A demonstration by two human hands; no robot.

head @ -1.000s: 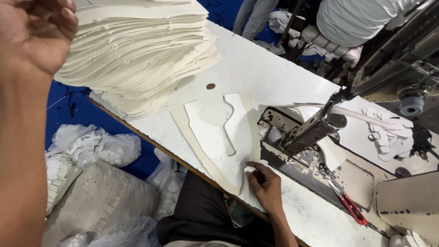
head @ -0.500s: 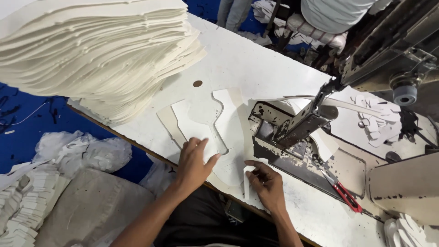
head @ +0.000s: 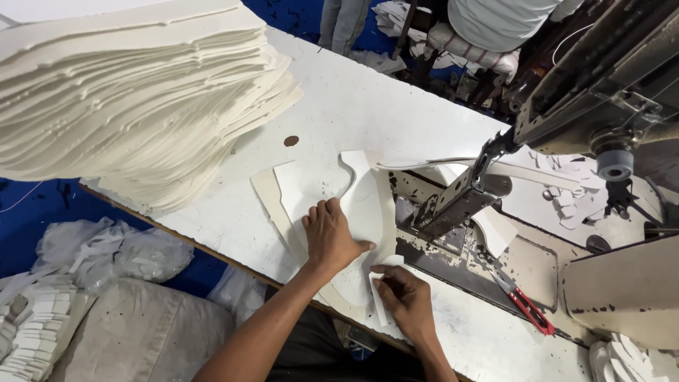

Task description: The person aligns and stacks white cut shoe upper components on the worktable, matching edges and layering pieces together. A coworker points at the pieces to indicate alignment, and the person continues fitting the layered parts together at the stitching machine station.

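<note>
1. Left hand (head: pixel 331 237) lies flat, palm down and fingers spread, on the white cut fabric panel with a curved notch (head: pixel 339 205); it presses the panel and grips nothing.
2. Right hand (head: pixel 407 297) sits just beside the left, nearer the person, with its fingers pinched on a small narrow white fabric strip (head: pixel 376 296) held at the panel's near edge.
3. Under the white panel lies a cream backing piece of similar outline (head: pixel 269 198), showing as a border along the panel's left and near sides.
4. Both pieces rest on the white, speckled tabletop (head: pixel 353 106), close to its near edge and just left of the grey industrial sewing machine (head: pixel 601 92), whose presser arm (head: pixel 460 194) reaches down beside the panel's right edge.
5. A tall, fanned stack of cream cut sheets (head: pixel 141 99) fills the tabletop's far left, well apart from the hands.
6. Red-handled snips (head: pixel 527 308) lie on the worn metal machine bed to the right of the right hand.
7. Below the tabletop's edge, pale bags and bundles of offcuts (head: pixel 106 247) sit on a blue floor (head: pixel 42 205); another person's legs (head: pixel 343 25) stand beyond the far side.
8. The panel's long axis runs from the person's lap away toward the far right, its notched end pointing away from the person toward the sewing machine arm.
</note>
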